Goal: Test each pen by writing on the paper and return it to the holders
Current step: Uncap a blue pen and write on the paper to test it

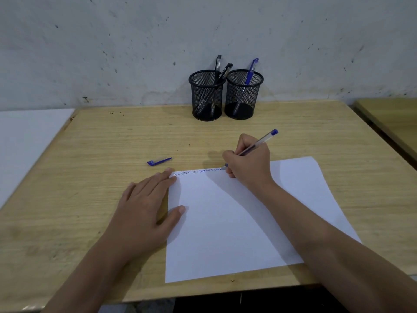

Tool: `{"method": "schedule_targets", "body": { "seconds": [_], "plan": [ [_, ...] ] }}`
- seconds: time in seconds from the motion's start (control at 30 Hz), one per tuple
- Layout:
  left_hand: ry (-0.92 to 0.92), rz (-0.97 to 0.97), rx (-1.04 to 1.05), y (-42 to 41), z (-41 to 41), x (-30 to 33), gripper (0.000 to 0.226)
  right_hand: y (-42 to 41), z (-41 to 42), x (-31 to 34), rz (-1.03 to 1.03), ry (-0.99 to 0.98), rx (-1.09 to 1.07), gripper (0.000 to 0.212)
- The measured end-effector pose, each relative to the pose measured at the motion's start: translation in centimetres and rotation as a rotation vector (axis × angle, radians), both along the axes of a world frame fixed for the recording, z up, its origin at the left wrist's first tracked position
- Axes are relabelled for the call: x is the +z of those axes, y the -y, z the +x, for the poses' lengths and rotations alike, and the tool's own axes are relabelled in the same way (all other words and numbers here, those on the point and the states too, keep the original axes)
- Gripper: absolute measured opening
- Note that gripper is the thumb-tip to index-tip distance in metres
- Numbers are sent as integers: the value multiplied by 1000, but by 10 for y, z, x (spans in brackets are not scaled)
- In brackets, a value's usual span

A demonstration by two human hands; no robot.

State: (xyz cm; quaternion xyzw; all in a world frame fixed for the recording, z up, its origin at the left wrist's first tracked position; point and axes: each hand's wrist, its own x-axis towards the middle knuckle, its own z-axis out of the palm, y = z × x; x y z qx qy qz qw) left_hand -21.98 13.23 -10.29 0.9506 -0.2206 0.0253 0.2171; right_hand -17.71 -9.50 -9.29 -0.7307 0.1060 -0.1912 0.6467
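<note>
the blue pen [257, 143] is mid-test, tip on the paper [237, 222] at the end of a short top line. right hand [248, 164] fingers pinch it; left hand [144, 206] lies spread flat on the sheet's edge. next, likely — recap with the cap [159, 161] on the surface, then into a holder [243, 96].

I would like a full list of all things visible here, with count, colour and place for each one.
mesh holders: two, black, side by side at the desk's far edge
pens in holders: two black in the left one, one blue in the right
pen cap: one, blue, lying on the desk beyond the paper
paper: one white sheet, one written line along its top
desk: one, light wood
pen in use: one, clear with blue end
left hand: flat on the paper's left edge
right hand: grips the pen, writing
</note>
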Motion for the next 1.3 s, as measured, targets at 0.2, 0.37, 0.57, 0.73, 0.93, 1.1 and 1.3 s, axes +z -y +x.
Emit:
{"method": "schedule_targets", "body": {
  "seconds": [0.2,0.37,0.57,0.73,0.93,1.1,1.3],
  "plan": [
    [-6,3,1,-1,0,-1,65,1,0,0,1,-3,-16,30],
    [-10,3,-2,-1,0,0,66,1,0,-1,2,-2,-24,27],
    [-4,-2,-4,-1,-1,0,65,1,-1,1,-11,-11,-45,34],
    [10,-9,-5,0,-1,-1,63,2,-1,0,17,-6,-50,35],
    [64,-50,-6,-1,3,-2,63,7,1,2,141,6,-151,28],
    [247,-147,132,-2,22,4,45,9,5,5,264,-2,-155,35],
    [215,-144,344,1,59,8,29,5,-2,11,251,15,-50,34]
  ]
}}
